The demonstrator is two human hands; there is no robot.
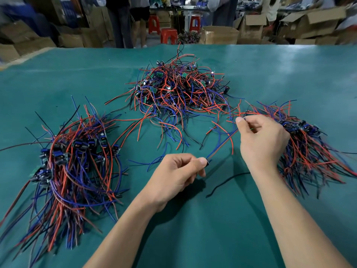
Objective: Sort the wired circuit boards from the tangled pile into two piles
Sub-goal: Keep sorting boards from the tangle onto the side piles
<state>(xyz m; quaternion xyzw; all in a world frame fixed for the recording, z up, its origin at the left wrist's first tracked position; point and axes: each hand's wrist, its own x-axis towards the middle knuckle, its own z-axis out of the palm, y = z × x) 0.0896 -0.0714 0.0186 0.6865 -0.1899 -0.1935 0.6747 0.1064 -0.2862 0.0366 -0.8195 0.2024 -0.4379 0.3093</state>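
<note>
Left hand: the left hand (177,175) is raised a little above the green table (289,74), near the front middle; fingers curled, thumb and forefinger pinching a small dark circuit board (208,162) at its edge
Right hand: the right hand (262,140) is further back and to the right; fingers curled, thumb and forefinger pinching the far ends of the red and blue wires (224,145) that run from that board; a black wire (226,182) trails below onto the table
Tangled pile: the tangled pile (179,89) lies at the middle back of the table; boards and wires heaped together
Left pile: the left pile (73,163) lies well to the left; boards clustered, wires fanned towards the front
Right pile: the right pile (307,144) lies just behind the right hand; partly hidden by it
Background: cardboard boxes (220,34) and red stools (169,35) beyond the table; blurred
</note>
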